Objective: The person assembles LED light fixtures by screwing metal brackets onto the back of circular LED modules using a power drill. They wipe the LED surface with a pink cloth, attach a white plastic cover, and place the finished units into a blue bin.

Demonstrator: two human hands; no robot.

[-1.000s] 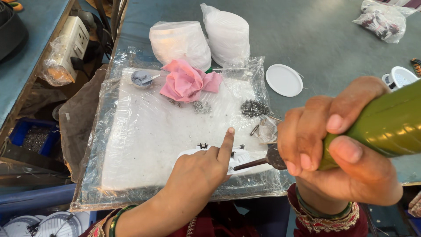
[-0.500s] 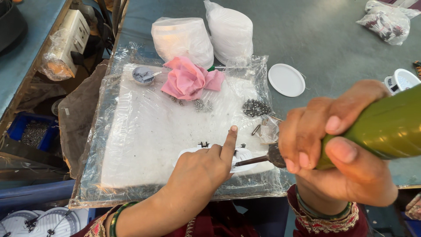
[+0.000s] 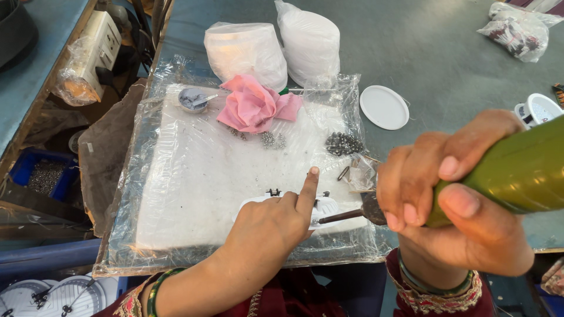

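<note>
The head camera, the only view, looks down on a white board (image 3: pixel 194 176) wrapped in clear plastic, lying at the near left of a grey table (image 3: pixel 446 58).

The right hand (image 3: pixel 455 202) is closed tight around a green power screwdriver (image 3: pixel 511 170), held nearly level over the board's near right corner, its dark bit pointing left. The left hand (image 3: pixel 273 226) rests at the board's near edge, index finger stretched out and pressing down a small white plastic part (image 3: pixel 323 206), the other fingers curled in; it grips nothing. The bit's tip sits on or just above that part, right beside the fingertip.

Toward the board's far edge lie a pink cloth (image 3: pixel 255 105) and a small dish (image 3: pixel 192 98); a pile of dark screws (image 3: pixel 343 142) lies near its right edge. Beyond the board stand two white bagged bundles (image 3: pixel 247 50), with a white lid (image 3: pixel 384 107) on the table to the right.

The risk, as I judge it, is the bit skating off the screw head onto the finger, since they nearly touch. The slick plastic wrap could also let the part slide under pressure.
</note>
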